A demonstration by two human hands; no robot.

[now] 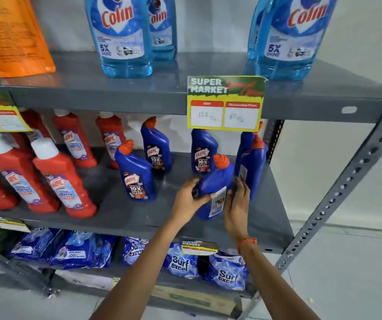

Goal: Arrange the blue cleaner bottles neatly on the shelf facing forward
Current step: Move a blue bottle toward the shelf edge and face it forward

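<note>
Your left hand (190, 192) curls round the left side of a blue Harpic bottle (215, 179) standing at the front of the middle shelf (266, 215), its small back label turned toward you. Your right hand (237, 204) presses its right side, fingers nearly straight. Neighbouring Harpic bottles (137, 174) read "10X Total Clean"; the tag (225, 102) above reads "Super Market".

Red bottles (63, 179) stand left; Colin bottles (123, 35) above, detergent packs (180, 262) below.
</note>
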